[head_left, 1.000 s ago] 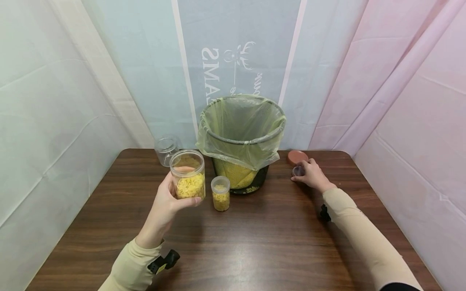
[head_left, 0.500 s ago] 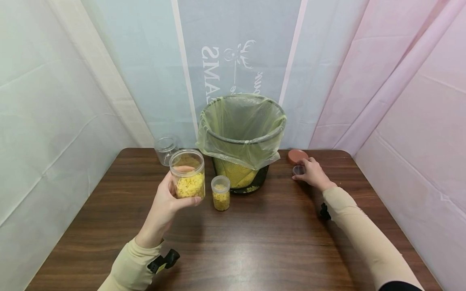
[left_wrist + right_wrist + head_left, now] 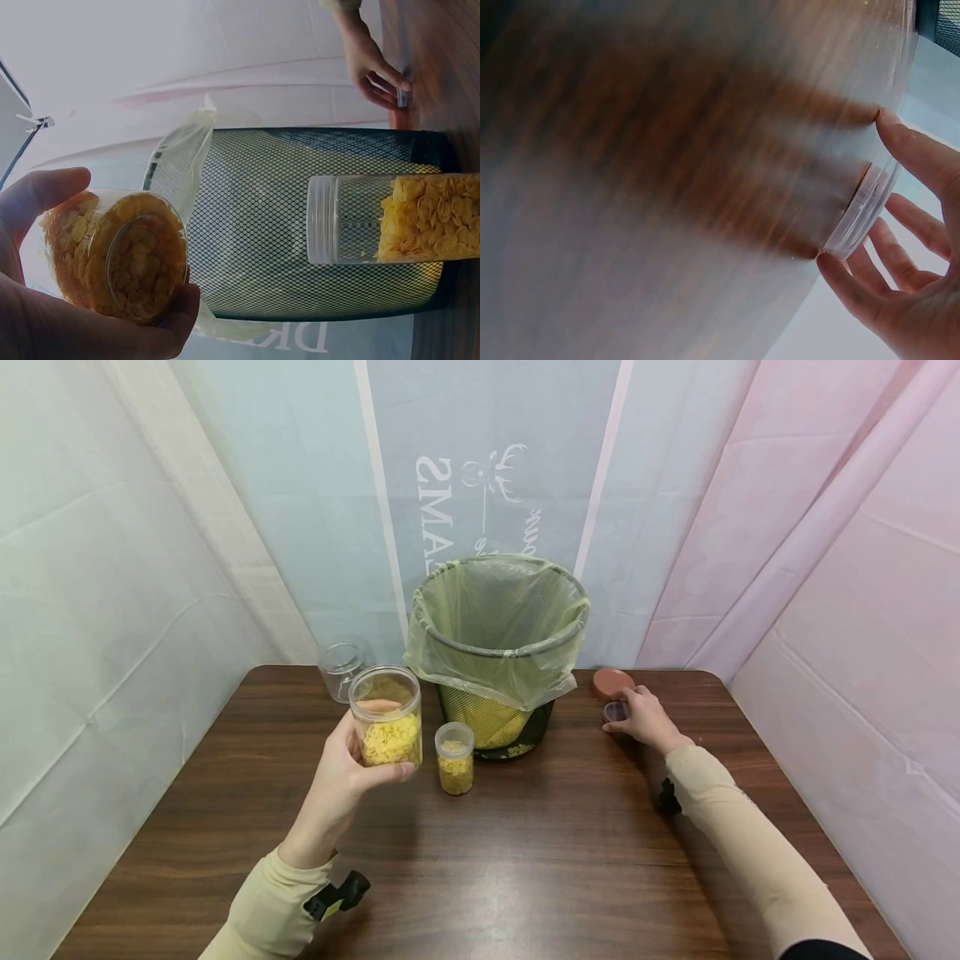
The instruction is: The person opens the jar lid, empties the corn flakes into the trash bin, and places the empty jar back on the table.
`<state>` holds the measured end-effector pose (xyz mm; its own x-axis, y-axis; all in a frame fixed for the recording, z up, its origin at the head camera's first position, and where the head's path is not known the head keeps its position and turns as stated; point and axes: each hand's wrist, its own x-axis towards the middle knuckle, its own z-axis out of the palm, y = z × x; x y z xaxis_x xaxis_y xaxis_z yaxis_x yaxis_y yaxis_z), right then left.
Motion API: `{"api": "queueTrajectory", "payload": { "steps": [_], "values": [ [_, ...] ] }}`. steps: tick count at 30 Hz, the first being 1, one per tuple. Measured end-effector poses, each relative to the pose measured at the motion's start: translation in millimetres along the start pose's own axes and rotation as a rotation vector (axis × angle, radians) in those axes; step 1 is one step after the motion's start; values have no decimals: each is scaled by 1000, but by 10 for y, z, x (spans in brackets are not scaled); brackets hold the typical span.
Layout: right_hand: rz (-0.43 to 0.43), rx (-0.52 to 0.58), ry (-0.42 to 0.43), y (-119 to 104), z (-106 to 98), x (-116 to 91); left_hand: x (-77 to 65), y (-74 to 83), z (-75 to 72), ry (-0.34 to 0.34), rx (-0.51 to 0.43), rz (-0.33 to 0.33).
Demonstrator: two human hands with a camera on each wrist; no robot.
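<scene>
My left hand (image 3: 341,777) grips a clear wide jar (image 3: 390,693) partly filled with yellow flakes, held up off the table with its mouth uncovered. In the left wrist view, the flakes show through the base of this jar (image 3: 139,259). A narrower clear jar (image 3: 454,768), also uncovered and holding flakes, stands on the table just right of it. At the far right, my right hand (image 3: 645,718) has its thumb and fingers around the edge of a small clear lid (image 3: 615,712). The right wrist view shows this lid (image 3: 859,214) low at the tabletop between the fingertips.
A black mesh bin (image 3: 495,652) with a yellowish liner stands at the back middle. Behind my left hand is a clear jar (image 3: 341,662) without visible contents. A reddish lid (image 3: 612,682) lies near the table's back edge. Fabric walls (image 3: 847,635) surround the wooden table (image 3: 510,868).
The small clear lid shows flatter and less covered by my right fingers than a second ago. My left hand and its jar stay nearly in place.
</scene>
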<state>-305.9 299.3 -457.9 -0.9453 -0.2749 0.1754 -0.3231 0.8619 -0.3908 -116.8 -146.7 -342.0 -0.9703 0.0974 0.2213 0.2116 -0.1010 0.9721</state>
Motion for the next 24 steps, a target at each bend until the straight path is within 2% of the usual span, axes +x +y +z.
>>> {"api": "queueTrajectory", "payload": {
  "steps": [24],
  "values": [
    [-5, 4, -27, 43, -16, -8, -7, -4, -3, 24, 12, 12]
  ]
}}
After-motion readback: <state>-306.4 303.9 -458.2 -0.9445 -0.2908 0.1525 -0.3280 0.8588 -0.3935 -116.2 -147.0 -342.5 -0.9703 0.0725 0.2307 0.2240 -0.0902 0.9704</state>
